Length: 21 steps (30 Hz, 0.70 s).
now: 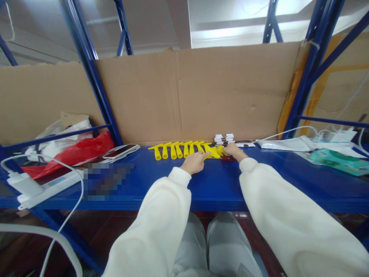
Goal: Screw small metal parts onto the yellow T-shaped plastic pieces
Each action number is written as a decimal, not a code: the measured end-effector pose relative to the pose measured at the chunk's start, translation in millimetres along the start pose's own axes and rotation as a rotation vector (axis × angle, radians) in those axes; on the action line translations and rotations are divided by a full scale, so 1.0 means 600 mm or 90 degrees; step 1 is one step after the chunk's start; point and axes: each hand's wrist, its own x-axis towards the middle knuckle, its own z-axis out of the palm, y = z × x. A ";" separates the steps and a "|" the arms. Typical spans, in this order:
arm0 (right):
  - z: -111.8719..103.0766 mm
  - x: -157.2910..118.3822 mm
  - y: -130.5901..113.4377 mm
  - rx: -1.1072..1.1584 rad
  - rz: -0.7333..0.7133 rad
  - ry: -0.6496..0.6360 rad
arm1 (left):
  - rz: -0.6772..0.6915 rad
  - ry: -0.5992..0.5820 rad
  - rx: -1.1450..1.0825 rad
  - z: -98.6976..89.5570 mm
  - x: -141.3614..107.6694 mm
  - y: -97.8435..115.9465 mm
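Observation:
A row of yellow T-shaped plastic pieces [173, 151] lies side by side on the blue shelf, against the cardboard. At the row's right end my left hand [194, 162] is closed on one yellow piece. My right hand [235, 151] reaches to a few jumbled yellow pieces [215, 152] beside the white stack; its fingertips are too small to make out. Just behind it stands a small stack of white pieces with dark marks [224, 138]. Something dark red lies under the right fingers.
Left on the blue shelf [213, 188] are a red bag [75, 152], a phone [122, 151] and a white power strip [53, 188] with cables. To the right lie a white packet [288, 144] and a green packet [340, 161]. Cardboard [230, 88] forms the back.

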 end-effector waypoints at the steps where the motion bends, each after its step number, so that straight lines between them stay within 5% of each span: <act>1: -0.004 -0.006 -0.004 -0.058 0.025 -0.003 | -0.001 -0.001 0.001 0.000 0.000 0.001; 6: -0.024 -0.031 -0.015 -0.155 0.017 0.006 | 0.001 -0.006 -0.009 0.000 -0.003 0.002; 11: -0.031 -0.038 -0.020 0.068 -0.064 -0.014 | -0.015 -0.006 -0.029 -0.001 -0.002 0.003; 18: -0.037 -0.090 -0.043 0.371 -0.120 -0.337 | -0.022 0.019 -0.030 -0.002 -0.001 0.003; 21: -0.038 -0.096 -0.047 0.436 -0.088 -0.349 | -0.044 0.026 -0.025 -0.005 -0.001 0.004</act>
